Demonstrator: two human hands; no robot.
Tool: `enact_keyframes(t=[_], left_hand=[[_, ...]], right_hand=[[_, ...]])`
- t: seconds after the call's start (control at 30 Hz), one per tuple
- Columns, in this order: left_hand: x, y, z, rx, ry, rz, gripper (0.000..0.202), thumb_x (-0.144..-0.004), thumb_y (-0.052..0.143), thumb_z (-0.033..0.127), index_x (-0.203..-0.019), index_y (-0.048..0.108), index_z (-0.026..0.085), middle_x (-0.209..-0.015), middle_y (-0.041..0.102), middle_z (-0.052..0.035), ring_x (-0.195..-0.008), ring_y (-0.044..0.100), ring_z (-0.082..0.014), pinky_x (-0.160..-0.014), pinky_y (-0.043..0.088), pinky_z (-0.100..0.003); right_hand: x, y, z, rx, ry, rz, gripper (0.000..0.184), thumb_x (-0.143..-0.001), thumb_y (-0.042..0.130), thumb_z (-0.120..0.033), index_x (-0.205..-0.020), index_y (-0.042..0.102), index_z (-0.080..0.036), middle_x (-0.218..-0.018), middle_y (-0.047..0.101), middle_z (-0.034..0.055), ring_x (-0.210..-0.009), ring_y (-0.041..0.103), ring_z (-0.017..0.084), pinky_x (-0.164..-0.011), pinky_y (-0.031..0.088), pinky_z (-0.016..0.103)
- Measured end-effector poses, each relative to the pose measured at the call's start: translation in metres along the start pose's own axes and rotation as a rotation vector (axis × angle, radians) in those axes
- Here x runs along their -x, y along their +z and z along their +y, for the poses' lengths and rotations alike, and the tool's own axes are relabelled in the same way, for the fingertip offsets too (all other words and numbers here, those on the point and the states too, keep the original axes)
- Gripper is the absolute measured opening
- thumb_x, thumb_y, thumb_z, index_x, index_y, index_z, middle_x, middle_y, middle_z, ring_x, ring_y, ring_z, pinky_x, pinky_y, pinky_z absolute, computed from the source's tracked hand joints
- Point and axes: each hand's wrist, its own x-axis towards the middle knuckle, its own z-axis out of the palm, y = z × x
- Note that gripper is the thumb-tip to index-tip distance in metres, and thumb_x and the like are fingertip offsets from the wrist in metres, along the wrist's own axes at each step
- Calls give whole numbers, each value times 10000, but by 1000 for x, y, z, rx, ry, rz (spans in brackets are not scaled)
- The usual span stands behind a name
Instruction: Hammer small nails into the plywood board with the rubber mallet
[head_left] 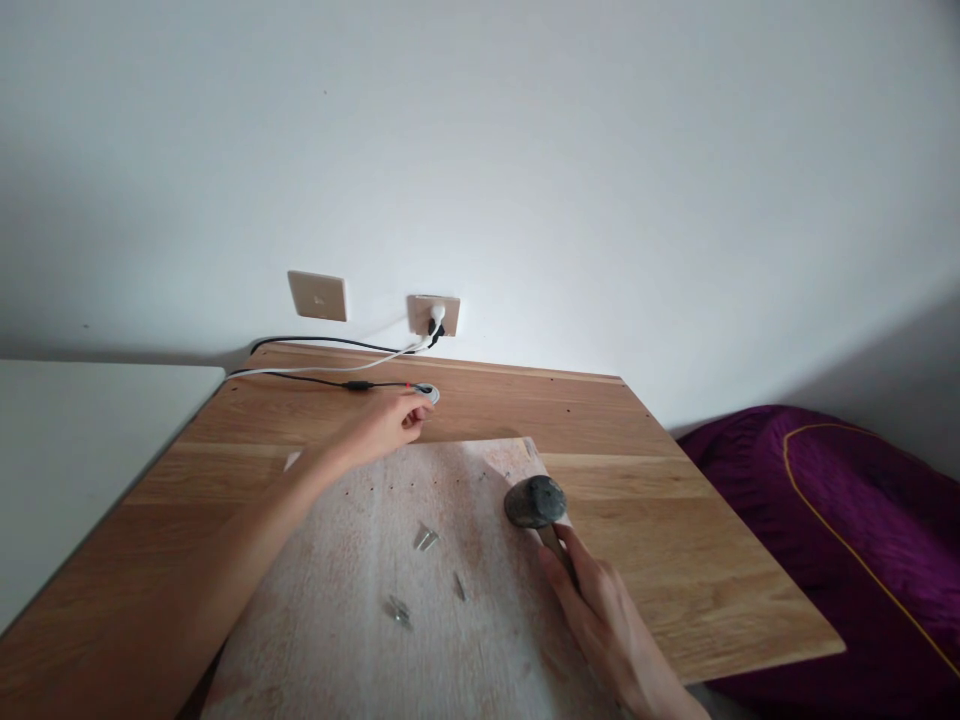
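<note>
My right hand (pixel 600 605) is wrapped around the handle of a rubber mallet (pixel 534 502), its dark head over the right edge of a pale, worn board (pixel 360 580). Reaching across the board, my left hand (pixel 397 418) has its fingers curled together at a round grey cable grommet (pixel 427 393); anything between the fingertips is hidden. Small metal nails lie loose on the board: a pair (pixel 426 539), a single nail (pixel 460 587) and a little cluster (pixel 399 610). A row of small holes runs near the board's far edge, with tiny nails (pixel 482 476) standing toward its right end.
Beneath the board is a wooden tabletop (pixel 675 540) against a white wall (pixel 570 180). Black and white cables (pixel 315 372) run from a wall socket (pixel 435 314) along the back. A white surface (pixel 90 440) adjoins at left; a purple bean-bag-like item (pixel 847 520) is at right.
</note>
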Motion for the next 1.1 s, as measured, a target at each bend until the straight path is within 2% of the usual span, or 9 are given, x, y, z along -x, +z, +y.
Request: enact_keyframes(t=[0.07, 0.17, 0.27, 0.47, 0.6, 0.77, 0.87, 1.0, 1.1], left_hand=[[0, 1, 19, 90, 59, -53, 303, -835, 612, 42, -1052, 763, 190, -907, 756, -25, -817, 703, -162, -779, 518, -260], [4, 5, 44, 204, 82, -209, 310, -841, 610, 28, -1054, 757, 198, -915, 777, -13, -808, 710, -150, -754, 503, -238], [8, 12, 56, 238, 72, -296, 264, -851, 635, 33, -1020, 756, 196, -901, 793, -16, -798, 728, -158, -742, 495, -237], [12, 21, 55, 93, 143, -315, 183, -882, 636, 28, -889, 733, 183, -869, 772, -40, -795, 717, -190, -720, 444, -262], [11, 21, 56, 62, 140, -320, 185, -892, 631, 22, -903, 726, 180, -888, 778, -41, -813, 726, -197, -721, 433, -263], [11, 20, 58, 39, 124, -348, 163, -910, 642, 34, -918, 725, 173, -900, 781, -43, -822, 727, -199, -737, 430, -267], [11, 22, 57, 41, 133, -341, 144, -918, 655, 52, -942, 735, 169, -932, 774, -54, -847, 721, -204, -749, 437, -269], [11, 27, 55, 65, 147, -318, 170, -912, 656, 41, -984, 742, 169, -974, 768, -59, -873, 714, -204, -776, 450, -271], [12, 32, 53, 124, 144, -306, 158, -906, 672, 44, -976, 742, 168, -975, 771, -55, -882, 710, -198, -782, 452, -264]], right_hand=[[0, 1, 2, 5, 0, 8, 693, -1013, 466, -727, -1379, 682, -179, -1228, 805, 152, -1021, 776, 314, -820, 610, 326], [1, 1, 6, 9, -2, 14, 666, -1028, 467, -702, -1389, 671, -181, -1225, 807, 145, -1073, 770, 316, -876, 607, 337], [1, 1, 8, 33, 8, 14, 720, -1012, 473, -724, -1435, 637, -165, -1248, 797, 153, -1137, 752, 325, -944, 595, 364], [0, 0, -2, 16, 26, -36, 660, -1049, 414, -683, -1405, 639, -174, -1194, 802, 149, -1096, 749, 321, -914, 573, 361], [1, 0, -4, 10, 19, -4, 633, -1051, 430, -669, -1394, 641, -181, -1142, 809, 127, -1066, 749, 316, -903, 569, 359], [2, 1, 1, -2, 39, -16, 671, -1035, 450, -684, -1420, 637, -167, -1251, 790, 147, -1150, 730, 325, -946, 564, 355], [1, 1, 0, -14, 40, -22, 636, -1040, 466, -661, -1415, 637, -177, -1240, 794, 144, -1143, 734, 333, -956, 559, 377], [0, -1, -4, -31, 24, -8, 605, -1039, 486, -648, -1393, 652, -186, -1174, 814, 131, -1103, 750, 330, -908, 569, 360], [0, -2, -7, -17, 28, -41, 621, -1052, 450, -651, -1393, 644, -169, -1196, 807, 141, -1087, 756, 319, -873, 567, 334]])
